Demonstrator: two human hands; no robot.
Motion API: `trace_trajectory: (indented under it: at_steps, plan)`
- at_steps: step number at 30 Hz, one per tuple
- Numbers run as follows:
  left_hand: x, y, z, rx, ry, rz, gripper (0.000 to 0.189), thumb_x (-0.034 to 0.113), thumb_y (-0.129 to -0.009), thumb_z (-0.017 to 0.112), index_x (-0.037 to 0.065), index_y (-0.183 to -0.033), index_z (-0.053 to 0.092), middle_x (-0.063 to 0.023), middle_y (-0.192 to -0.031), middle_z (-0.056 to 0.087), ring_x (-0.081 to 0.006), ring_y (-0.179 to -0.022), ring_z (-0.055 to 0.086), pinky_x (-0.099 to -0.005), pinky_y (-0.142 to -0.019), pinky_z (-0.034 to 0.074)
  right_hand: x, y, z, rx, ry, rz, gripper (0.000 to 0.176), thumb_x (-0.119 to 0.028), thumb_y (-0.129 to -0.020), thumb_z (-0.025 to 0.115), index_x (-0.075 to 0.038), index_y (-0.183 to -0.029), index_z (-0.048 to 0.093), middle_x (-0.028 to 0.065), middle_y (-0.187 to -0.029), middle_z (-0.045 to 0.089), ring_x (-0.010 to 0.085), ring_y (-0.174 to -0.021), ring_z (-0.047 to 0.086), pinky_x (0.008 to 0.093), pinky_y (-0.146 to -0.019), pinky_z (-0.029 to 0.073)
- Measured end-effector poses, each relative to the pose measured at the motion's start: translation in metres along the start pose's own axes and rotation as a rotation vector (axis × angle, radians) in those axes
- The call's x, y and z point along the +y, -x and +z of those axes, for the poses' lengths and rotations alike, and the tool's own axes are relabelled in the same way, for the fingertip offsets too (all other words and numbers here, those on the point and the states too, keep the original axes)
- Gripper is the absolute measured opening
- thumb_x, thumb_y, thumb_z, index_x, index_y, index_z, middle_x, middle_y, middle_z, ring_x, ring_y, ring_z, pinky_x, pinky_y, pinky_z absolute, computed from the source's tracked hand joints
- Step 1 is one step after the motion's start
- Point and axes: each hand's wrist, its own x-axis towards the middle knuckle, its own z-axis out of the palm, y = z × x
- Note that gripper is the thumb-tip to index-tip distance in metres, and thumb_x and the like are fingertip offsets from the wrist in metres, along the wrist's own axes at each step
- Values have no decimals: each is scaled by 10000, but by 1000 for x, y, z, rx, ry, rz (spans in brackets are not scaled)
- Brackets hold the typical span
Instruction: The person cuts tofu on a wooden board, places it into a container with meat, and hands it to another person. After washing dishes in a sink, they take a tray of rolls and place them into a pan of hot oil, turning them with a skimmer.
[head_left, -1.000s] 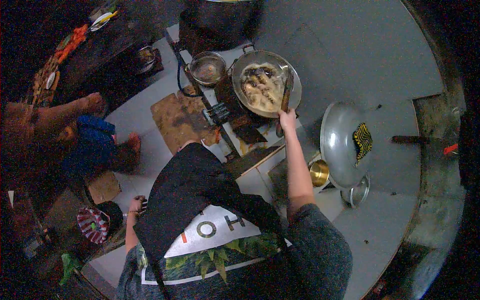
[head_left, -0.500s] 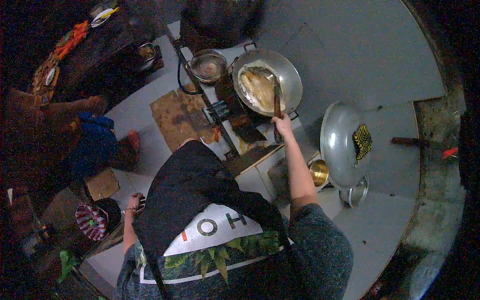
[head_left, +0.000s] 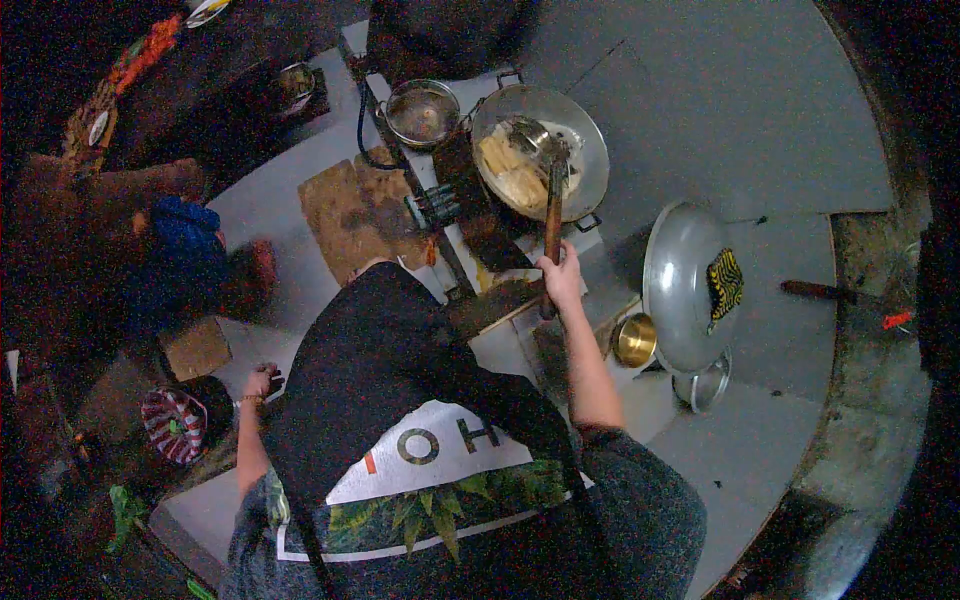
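My right hand (head_left: pixel 562 276) is wrapped round the wooden handle of a spatula (head_left: pixel 553 205). The metal head of this spatula is over a large two-handled wok (head_left: pixel 592 150). Pale yellow pieces of food (head_left: pixel 512 172) lie in whitish liquid or oil on the wok's left side. A dark ladle-like metal end (head_left: pixel 528 130) shows beside them. Down at my left side, my left hand (head_left: pixel 262 382) hangs open with loosely bent fingers and nothing in it. The nearest thing to it is a red-and-white striped cloth (head_left: pixel 175 425).
Left of the wok stands a metal pan (head_left: pixel 422 112), with brown cardboard (head_left: pixel 350 215) on the floor below it. A big metal lid (head_left: pixel 685 285) with a yellow-black cloth (head_left: pixel 726 285) leans at right, beside a gold pot (head_left: pixel 635 340). A person in blue (head_left: pixel 185 250) is at left.
The spatula head has come up from the food, and its handle is more upright. The yellow pieces now show more plainly at the wok's left. My left hand has shifted slightly.
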Motion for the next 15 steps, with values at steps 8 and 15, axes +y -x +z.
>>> trace_trajectory:
  at_steps: [8,15]
  plan:
    - [-11,-14,4,-60,-34,31,298,268,-785,527,42,-969,465,-110,-883,553,-195,-701,554,-326,-548,454,-29,11,-35,-273,-463,224,540,-122,-623,577,26,-1103,380,88,-678,519,164,-549,512,265,-499,419]
    - [9,25,16,59,-113,28,269,302,-786,527,82,-931,475,-68,-873,556,-177,-692,554,-307,-517,441,-6,-39,-10,-20,-298,172,462,-156,-628,572,38,-1031,461,123,-748,551,206,-580,530,310,-530,421]
